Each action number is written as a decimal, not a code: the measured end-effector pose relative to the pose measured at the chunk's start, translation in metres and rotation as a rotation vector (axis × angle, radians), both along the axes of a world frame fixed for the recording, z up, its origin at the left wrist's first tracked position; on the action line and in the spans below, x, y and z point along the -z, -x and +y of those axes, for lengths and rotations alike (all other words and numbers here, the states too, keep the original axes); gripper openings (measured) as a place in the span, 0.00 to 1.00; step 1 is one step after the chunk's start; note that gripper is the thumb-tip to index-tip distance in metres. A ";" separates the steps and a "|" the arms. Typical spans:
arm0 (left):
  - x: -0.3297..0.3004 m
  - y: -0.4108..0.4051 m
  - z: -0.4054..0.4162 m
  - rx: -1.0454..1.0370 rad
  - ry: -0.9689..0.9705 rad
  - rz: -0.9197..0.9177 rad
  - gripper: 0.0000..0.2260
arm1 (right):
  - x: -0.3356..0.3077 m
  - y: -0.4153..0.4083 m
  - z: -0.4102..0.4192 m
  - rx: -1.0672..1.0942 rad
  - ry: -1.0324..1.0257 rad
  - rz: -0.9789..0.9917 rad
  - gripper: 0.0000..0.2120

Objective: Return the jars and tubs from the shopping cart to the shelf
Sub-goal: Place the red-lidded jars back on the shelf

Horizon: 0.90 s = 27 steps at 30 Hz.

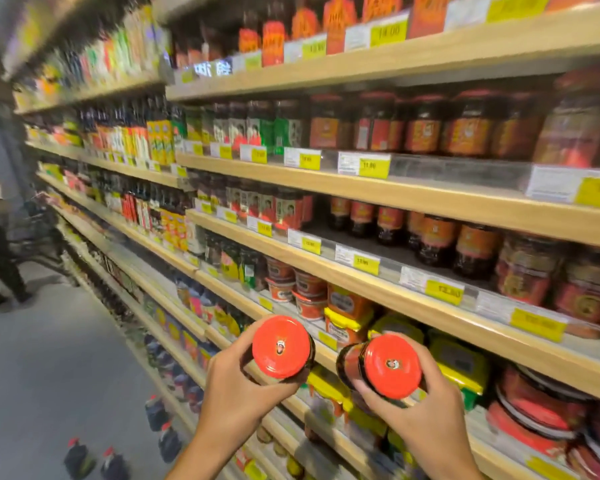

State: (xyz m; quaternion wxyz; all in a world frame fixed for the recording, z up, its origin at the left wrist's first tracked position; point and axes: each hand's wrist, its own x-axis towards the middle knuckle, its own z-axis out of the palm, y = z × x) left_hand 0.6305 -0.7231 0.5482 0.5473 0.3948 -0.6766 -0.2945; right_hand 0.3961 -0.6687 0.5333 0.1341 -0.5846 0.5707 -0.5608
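Note:
I hold two dark sauce jars with red lids in front of the shelving. My left hand (238,393) grips the left jar (282,346) from below, lid facing me. The right jar (385,365) is tilted, its lid toward me, and my right hand (426,420) is wrapped round it. Both jars hover level with the low shelf of tubs (347,306). A shelf higher up (378,271) carries similar red-labelled jars (388,225) with a gap beside them. The shopping cart is out of view.
Wooden shelves with yellow price tags (374,166) fill the right side, packed with jars, bottles and tubs. Dark bottles (113,464) stand low at the shelf foot. A person with a cart (0,237) stands far down the grey aisle on the left.

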 end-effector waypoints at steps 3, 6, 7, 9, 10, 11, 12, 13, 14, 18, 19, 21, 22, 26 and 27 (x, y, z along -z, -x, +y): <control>-0.009 -0.006 -0.020 0.024 0.042 0.006 0.33 | -0.009 -0.004 -0.015 0.031 0.034 0.053 0.37; -0.019 -0.013 -0.045 0.063 0.089 0.013 0.37 | -0.020 -0.014 -0.028 0.056 0.077 0.078 0.37; -0.022 -0.016 -0.053 0.095 0.101 0.018 0.37 | -0.023 -0.018 -0.033 0.073 0.098 0.080 0.37; -0.026 -0.022 -0.070 0.135 0.111 0.024 0.36 | -0.028 -0.027 -0.039 0.106 0.117 0.068 0.37; -0.029 -0.025 -0.079 0.151 0.113 0.030 0.35 | -0.031 -0.032 -0.043 0.129 0.112 0.060 0.38; -0.032 -0.030 -0.090 0.181 0.115 0.036 0.34 | -0.035 -0.040 -0.050 0.160 0.114 0.063 0.39; -0.035 -0.034 -0.100 0.205 0.111 0.035 0.34 | -0.040 -0.047 -0.057 0.186 0.126 0.077 0.40; -0.039 -0.038 -0.111 0.228 0.111 0.039 0.35 | -0.046 -0.056 -0.064 0.211 0.140 0.092 0.40; -0.043 -0.043 -0.121 0.248 0.123 0.045 0.35 | -0.051 -0.065 -0.071 0.231 0.152 0.100 0.40; -0.061 -0.057 -0.149 0.314 0.184 0.044 0.34 | -0.065 -0.089 -0.086 0.304 0.197 0.104 0.39; -0.067 -0.059 -0.155 0.327 0.192 0.051 0.32 | -0.069 -0.093 -0.087 0.329 0.208 0.106 0.39; -0.077 -0.059 -0.164 0.374 0.215 0.072 0.33 | -0.077 -0.099 -0.086 0.369 0.221 0.097 0.40; -0.081 -0.056 -0.167 0.401 0.228 0.080 0.32 | -0.082 -0.101 -0.083 0.388 0.231 0.087 0.40; -0.096 -0.036 -0.170 0.504 0.253 0.113 0.32 | -0.115 -0.098 -0.069 0.437 0.277 0.067 0.33; -0.099 -0.031 -0.170 0.522 0.263 0.123 0.32 | -0.126 -0.096 -0.065 0.454 0.306 0.095 0.32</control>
